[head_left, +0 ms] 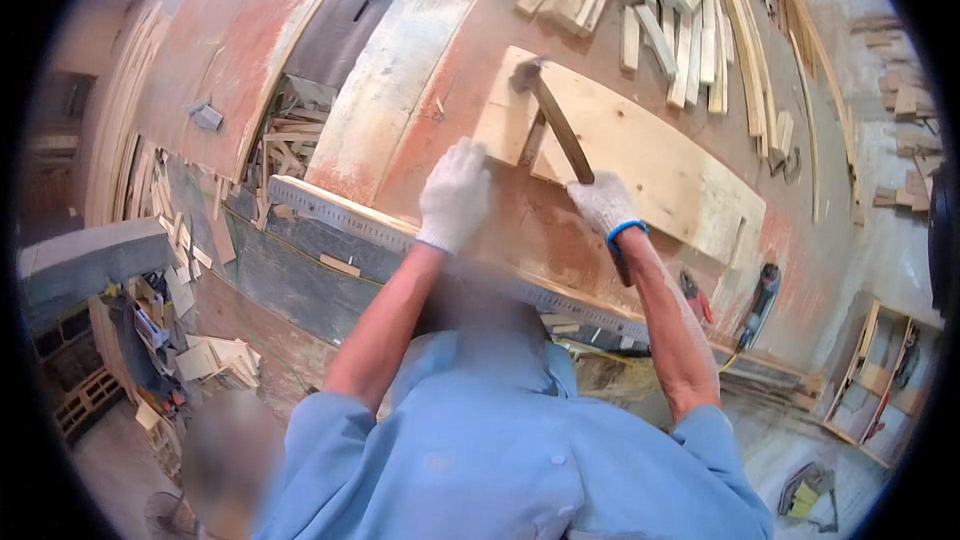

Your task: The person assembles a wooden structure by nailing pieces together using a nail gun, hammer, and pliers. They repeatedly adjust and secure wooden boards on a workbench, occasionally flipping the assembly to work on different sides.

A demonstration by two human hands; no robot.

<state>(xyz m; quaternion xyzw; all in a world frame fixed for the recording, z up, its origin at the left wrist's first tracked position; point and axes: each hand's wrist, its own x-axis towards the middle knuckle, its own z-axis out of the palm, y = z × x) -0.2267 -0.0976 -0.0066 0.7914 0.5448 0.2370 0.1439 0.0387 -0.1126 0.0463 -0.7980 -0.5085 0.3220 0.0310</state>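
Note:
My right hand (603,205), in a white work glove with a blue cuff, grips a hammer (565,128) by its wooden handle. The hammer's dark head is over the far left part of a pale wooden panel (650,165), and the handle's end sticks out below my fist. A narrower pale board (503,130) lies at the panel's left end, with a slot between them. My left hand (455,195), also gloved, is at the near left corner of this narrower board. Its fingers are curled together, and whatever they hold, if anything, is hidden.
A long metal ruler (340,215) runs along the workbench's near edge. Pale wood offcuts (650,15) are heaped at the far side, beside long strips (740,30). Red-handled pliers (695,297) and a power tool (764,295) lie to the right. A wooden tray (850,365) stands farther right.

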